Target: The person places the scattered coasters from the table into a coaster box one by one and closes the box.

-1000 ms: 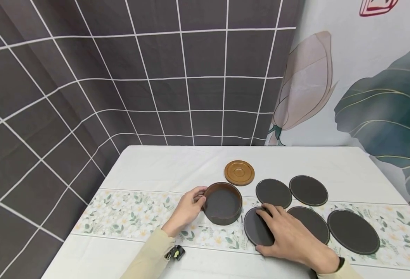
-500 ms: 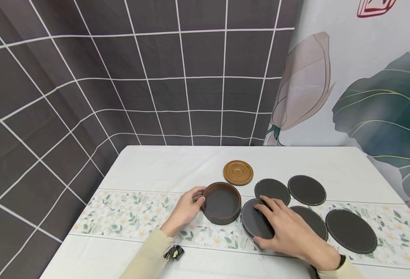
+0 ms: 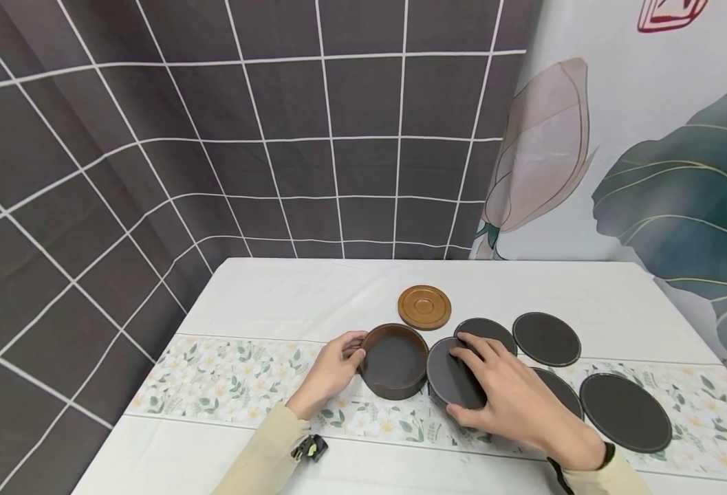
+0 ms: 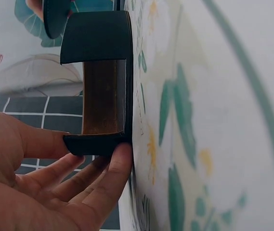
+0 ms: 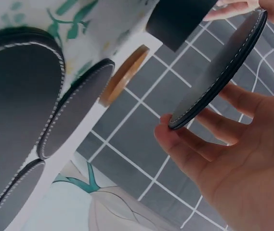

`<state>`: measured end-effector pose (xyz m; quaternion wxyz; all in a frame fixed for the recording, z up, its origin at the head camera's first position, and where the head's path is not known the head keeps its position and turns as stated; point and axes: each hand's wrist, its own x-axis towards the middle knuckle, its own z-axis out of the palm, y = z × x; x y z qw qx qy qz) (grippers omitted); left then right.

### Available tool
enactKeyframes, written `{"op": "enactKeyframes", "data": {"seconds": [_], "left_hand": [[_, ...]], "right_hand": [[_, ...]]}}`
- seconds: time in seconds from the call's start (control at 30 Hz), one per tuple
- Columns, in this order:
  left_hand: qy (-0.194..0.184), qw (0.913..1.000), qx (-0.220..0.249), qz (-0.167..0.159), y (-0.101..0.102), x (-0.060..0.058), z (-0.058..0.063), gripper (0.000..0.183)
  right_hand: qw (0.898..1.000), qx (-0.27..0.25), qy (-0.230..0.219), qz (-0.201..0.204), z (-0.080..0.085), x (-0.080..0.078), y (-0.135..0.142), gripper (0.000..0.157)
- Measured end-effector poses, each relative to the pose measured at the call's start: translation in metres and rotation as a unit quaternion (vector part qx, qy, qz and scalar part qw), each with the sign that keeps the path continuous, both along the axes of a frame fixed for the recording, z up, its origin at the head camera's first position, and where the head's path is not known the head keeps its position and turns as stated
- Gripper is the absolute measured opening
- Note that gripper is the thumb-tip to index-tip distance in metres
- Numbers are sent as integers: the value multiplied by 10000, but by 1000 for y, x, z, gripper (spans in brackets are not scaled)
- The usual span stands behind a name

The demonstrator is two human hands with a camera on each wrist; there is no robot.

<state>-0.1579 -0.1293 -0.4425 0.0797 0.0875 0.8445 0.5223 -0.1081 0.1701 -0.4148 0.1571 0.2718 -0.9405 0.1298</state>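
Lifted since earlier, one dark disc [image 3: 448, 375] is gripped by the right hand [image 3: 514, 399], fingers spread, near the round holder [image 3: 394, 364]; the left hand [image 3: 329, 371] pinches its wall on flowered white cloth [image 3: 301, 292] before gridded dark fabric [image 3: 363, 168].

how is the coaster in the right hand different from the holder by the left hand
The coaster is thin and flat; the holder is hollow, its wall broken by a gap. The coaster is held off the table by the right hand; the holder rests on the table, gripped by the left hand. The coaster's face is dark grey; the holder's inner wall is brown. Both are round and mostly dark.
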Motion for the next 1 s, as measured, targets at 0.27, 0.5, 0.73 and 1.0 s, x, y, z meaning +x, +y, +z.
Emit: {"op": "enactKeyframes", "data": {"seconds": [0.27,0.5,0.73,1.0], "left_hand": [[-48,10000,-34,-16,-1,1,0,37],[-102,9999,71,-31,-1,0,-1,35],[-187,9997,129,-36,0,-1,-2,34],[-224,9996,186,-56,0,0,-1,35]], "right_hand": [[10000,-53,-17,20,9,-3,-5,79],[9997,-197,68,94,17,-10,-12,80],[9997,-232,58,81,24,-13,-17,80],[9995,-300,-53,76,33,-18,-29,81]]}}
